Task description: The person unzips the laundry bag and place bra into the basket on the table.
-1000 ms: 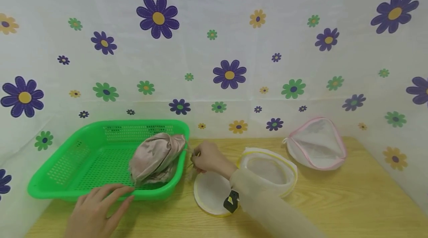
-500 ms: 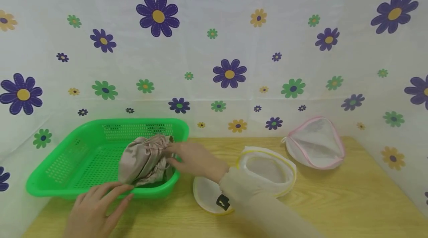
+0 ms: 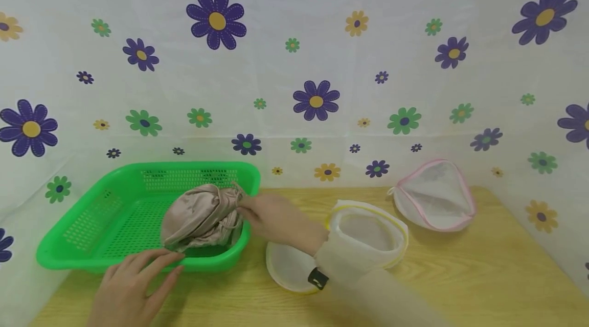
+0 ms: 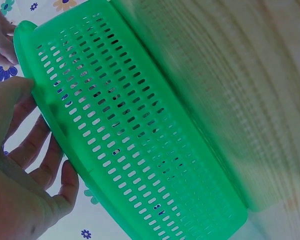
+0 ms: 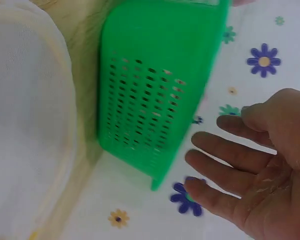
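Note:
A crumpled satin garment (image 3: 198, 214), pinkish beige with thin straps, lies at the right end of a green plastic basket (image 3: 87, 264). Fingers of my left hand (image 3: 131, 288) rest on the basket's near rim, slightly bent, as the left wrist view also shows. Above the right rim, my right hand (image 3: 282, 222) has its fingertips at the garment's gathered edge. Seen from the right wrist, that right hand (image 5: 255, 165) has loosely extended fingers, thumb close to the index, and no cloth shows between them. The basket wall hides the garment there.
Right of the basket lies a round white mesh piece (image 3: 290, 268) with yellow edging, partly under the right forearm. Beside it sits a white mesh bag (image 3: 368, 230) with yellow trim. A pink-trimmed mesh bag (image 3: 434, 199) stands farther right on the wooden table (image 3: 483, 271).
My right hand has moved left from outside the basket to its right rim, bringing the garment's straps inside. The garment has shifted slightly left and bunched. The left hand has stayed put.

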Tool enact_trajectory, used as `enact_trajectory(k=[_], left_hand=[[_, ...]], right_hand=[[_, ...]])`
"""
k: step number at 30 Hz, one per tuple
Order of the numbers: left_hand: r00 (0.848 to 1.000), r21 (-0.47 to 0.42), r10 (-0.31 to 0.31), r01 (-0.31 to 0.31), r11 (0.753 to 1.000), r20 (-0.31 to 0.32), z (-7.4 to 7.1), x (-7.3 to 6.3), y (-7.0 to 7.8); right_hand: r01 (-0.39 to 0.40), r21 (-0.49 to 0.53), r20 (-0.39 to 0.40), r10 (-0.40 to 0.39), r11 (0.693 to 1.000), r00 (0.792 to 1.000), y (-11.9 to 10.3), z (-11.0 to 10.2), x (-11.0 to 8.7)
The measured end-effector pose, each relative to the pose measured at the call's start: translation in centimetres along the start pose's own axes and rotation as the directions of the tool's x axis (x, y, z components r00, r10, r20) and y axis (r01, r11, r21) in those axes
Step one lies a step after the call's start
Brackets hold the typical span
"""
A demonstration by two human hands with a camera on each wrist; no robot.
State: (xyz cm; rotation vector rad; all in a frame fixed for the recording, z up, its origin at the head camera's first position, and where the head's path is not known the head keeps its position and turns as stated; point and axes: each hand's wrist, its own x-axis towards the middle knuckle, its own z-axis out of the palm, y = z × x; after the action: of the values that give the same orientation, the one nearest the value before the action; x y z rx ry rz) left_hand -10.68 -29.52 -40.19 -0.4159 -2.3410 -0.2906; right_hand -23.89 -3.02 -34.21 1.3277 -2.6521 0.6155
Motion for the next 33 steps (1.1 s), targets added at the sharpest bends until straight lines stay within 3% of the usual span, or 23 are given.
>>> enact_trajectory(k=[3, 6, 10, 12, 15, 18, 21, 24, 29, 33], left_hand=[[1.0, 0.004, -0.003, 0.002, 1.0, 0.009, 0.0, 0.0, 0.0], [1.0, 0.01, -0.002, 0.002, 1.0, 0.012, 0.0, -0.1, 0.1], [1.0, 0.012, -0.007, 0.007, 1.0, 0.007, -0.1, -0.3, 0.1], [1.0, 0.011, -0.01, 0.01, 1.0, 0.01, -0.1, -0.3, 0.1], [1.0, 0.009, -0.009, 0.009, 1.0, 0.011, -0.3, -0.3, 0.0], [1.0, 0.006, -0.002, 0.002, 1.0, 0.003, -0.3, -0.2, -0.1], [1.0, 0.004, 0.005, -0.005, 1.0, 0.002, -0.4, -0.3, -0.2], [1.0, 0.008, 0.008, -0.008, 1.0, 0.01, -0.3, -0.4, -0.2], [1.0, 0.004, 0.018, -0.018, 1.0, 0.006, -0.1, -0.2, -0.2], [0.999, -0.006, 0.039, -0.039, 0.999, -0.008, 0.1, 0.0, -0.4]], right_hand=[[0.017, -0.038, -0.002, -0.017, 0.999, 1.0, 0.3, -1.8, -2.7], [0.008, -0.206, -0.003, -0.009, 0.979, 1.0, 1.1, -3.3, -6.5], [-0.118, -0.382, -0.017, 0.12, 0.917, 0.993, 2.3, -4.8, -11.9], [-0.227, -0.415, -0.033, 0.235, 0.881, 0.972, 2.9, -5.2, -14.2], [-0.37, -0.421, -0.048, 0.387, 0.828, 0.921, 4.0, -5.1, -17.0], [-0.436, -0.355, -0.004, 0.465, 0.827, 0.885, 5.3, -4.3, -18.9], [-0.446, -0.231, 0.101, 0.477, 0.865, 0.873, 6.5, -3.0, -19.7], [-0.444, -0.146, 0.186, 0.465, 0.884, 0.865, 7.4, -1.8, -19.4], [-0.423, -0.135, 0.176, 0.441, 0.896, 0.88, 9.1, -0.9, -16.9], [-0.444, -0.09, 0.156, 0.453, 0.892, 0.878, 10.1, -1.4, -15.2]])
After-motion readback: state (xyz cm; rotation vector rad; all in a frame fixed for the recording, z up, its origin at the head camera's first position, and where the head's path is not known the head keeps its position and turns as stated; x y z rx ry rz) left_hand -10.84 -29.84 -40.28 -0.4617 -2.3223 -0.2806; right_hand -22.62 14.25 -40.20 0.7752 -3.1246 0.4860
